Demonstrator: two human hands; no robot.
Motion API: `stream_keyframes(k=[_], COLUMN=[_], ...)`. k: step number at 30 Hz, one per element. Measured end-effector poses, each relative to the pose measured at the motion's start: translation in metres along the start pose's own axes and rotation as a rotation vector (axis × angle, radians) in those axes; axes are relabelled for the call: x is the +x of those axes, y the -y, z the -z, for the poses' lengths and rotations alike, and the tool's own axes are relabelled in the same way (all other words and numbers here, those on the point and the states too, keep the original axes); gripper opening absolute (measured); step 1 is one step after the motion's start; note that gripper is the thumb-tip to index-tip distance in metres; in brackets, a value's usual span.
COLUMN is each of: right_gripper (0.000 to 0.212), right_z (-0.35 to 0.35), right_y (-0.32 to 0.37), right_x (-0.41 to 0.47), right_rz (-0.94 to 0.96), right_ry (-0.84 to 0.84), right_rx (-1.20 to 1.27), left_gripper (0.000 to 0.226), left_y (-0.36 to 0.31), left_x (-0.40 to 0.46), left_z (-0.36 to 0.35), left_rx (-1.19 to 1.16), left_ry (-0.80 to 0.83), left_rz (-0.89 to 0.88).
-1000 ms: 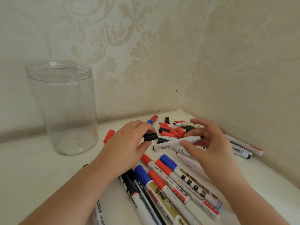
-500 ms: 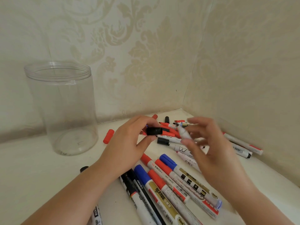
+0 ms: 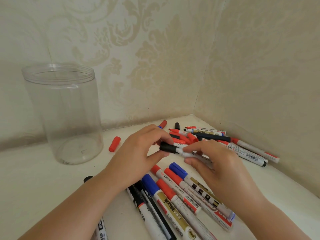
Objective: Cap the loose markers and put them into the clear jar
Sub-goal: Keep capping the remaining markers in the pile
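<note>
Black cap (image 3: 167, 147) sits on the end of a white-barrelled marker (image 3: 187, 153), held above the table (image 3: 34, 184) in front of the wall corner. Left hand (image 3: 138, 156): grip closed on the cap, forefinger over it, thumb beneath. Right hand (image 3: 216, 163): grip closed on the marker barrel just beside the cap, fingertips above, thumb below. Whether the cap is fully seated cannot be told. Clear jar (image 3: 62, 115) stands upright and open-mouthed on the table to the left, well apart from both hands, with no markers inside. A loose red cap (image 3: 114, 143) lies between the jar and the left hand. Behind the hands, a jumbled pile of markers and caps (image 3: 204, 134) lies toward the corner, some with bare tips, partly hidden by the fingers. Two long markers (image 3: 254, 153) lie to the right near the side wall. Beneath and in front of the wrists, a row of capped markers (image 3: 173, 193) with red, blue and black caps lies side by side, touching. One further marker (image 3: 101, 227) shows under the left forearm at the lower edge, along with a black end (image 3: 88, 178) beside that forearm.
</note>
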State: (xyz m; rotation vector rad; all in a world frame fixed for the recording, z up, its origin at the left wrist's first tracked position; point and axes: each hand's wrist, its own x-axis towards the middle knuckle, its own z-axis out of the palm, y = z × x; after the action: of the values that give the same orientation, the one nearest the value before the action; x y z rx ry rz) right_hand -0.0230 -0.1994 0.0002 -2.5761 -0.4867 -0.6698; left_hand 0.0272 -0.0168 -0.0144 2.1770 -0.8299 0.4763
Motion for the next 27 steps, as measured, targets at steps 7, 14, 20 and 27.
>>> stream_keyframes(k=[7,14,20,27], right_gripper=[0.034,0.026,0.030,0.032], right_z=[0.004,0.007,0.004,-0.001], right_y=[-0.004,-0.007,-0.006,-0.005], right_x=[0.001,-0.001,-0.001,-0.004], right_rz=[-0.033,-0.042,-0.104,-0.177], right_ry=[0.131,0.096,0.152,0.163], right_rx=[0.015,-0.087,0.028,0.124], left_gripper=[0.026,0.028,0.036,0.026], left_y=[-0.007,-0.010,-0.010,-0.009], left_x=[0.000,-0.001,0.000,0.001], left_z=[0.004,-0.001,-0.002,0.000], left_rx=[-0.006,0.076,0.244,0.296], left_ry=[0.072,0.154,0.174,0.165], left_rz=[0.010,-0.043,-0.191,-0.267])
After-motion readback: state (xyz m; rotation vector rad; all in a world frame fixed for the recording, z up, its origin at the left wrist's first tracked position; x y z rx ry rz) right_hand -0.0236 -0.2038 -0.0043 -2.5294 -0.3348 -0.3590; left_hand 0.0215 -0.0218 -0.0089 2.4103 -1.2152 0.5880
